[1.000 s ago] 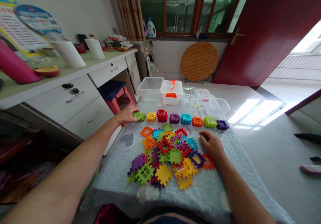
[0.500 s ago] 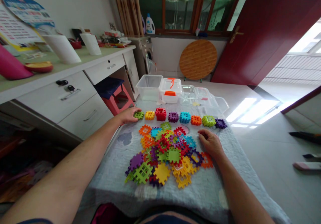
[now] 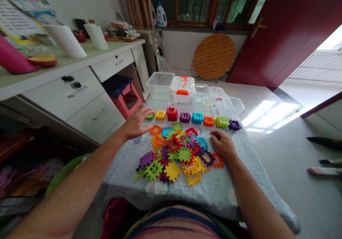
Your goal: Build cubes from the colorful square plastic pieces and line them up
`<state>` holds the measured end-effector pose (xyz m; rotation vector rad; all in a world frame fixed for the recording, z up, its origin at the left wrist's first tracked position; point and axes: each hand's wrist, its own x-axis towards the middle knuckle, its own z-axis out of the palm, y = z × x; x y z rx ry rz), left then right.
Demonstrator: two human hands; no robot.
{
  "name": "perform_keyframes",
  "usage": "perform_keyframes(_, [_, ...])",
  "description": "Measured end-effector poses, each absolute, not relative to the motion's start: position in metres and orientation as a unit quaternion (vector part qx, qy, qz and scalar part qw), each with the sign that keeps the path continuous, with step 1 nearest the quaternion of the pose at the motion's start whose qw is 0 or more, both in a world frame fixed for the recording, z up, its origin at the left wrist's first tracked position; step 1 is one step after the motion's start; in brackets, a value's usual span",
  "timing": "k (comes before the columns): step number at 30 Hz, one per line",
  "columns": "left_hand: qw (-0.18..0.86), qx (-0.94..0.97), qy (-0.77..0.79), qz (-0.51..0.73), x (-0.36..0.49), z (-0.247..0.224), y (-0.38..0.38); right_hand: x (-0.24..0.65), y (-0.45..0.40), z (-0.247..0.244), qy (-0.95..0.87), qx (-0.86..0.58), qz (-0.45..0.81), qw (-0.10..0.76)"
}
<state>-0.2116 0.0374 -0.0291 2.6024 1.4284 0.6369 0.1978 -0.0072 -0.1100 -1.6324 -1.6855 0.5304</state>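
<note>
Grey-blue cloth (image 3: 120,174) lies under everything in the lower centre of the frame. On it there is a heap of toothed plastic plates (image 3: 184,154), in many colours. At the right of this heap, the right hand (image 3: 223,144) rests with bent fingers; how narrowly they close, I cannot tell. At centre left, the left hand (image 3: 135,124) is spread wide beside the small green block (image 3: 150,116) and partly covers it; contact is not clear. This block begins a row of coloured blocks (image 3: 197,118), with clear boxes (image 3: 161,88) behind.
</note>
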Motion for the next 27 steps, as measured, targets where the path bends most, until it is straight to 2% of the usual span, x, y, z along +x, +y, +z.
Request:
perform_keyframes(4, [0.129,0.869,0.438,0.194,-0.187,-0.025,-0.030,0.186,-0.016,-0.099,-0.672,-0.599,0.206,0.384])
perform_keyframes(7, [0.149,0.864,0.441,0.193,-0.171,-0.032,-0.060,0.165,-0.031,-0.083,-0.743,-0.499,0.183,0.407])
perform_keyframes(12, [0.130,0.842,0.478,0.216,-0.148,-0.043,-0.070,0.128,-0.054,-0.063,-0.861,-0.344,0.176,0.330])
perform_keyframes(17, [0.114,0.822,0.525,0.191,-0.124,-0.038,-0.064,0.118,-0.061,-0.067,-0.895,-0.327,0.138,0.271])
perform_keyframes(27, [0.102,0.774,0.600,0.173,-0.103,-0.046,-0.051,0.124,-0.055,-0.072,-0.869,-0.345,0.136,0.328])
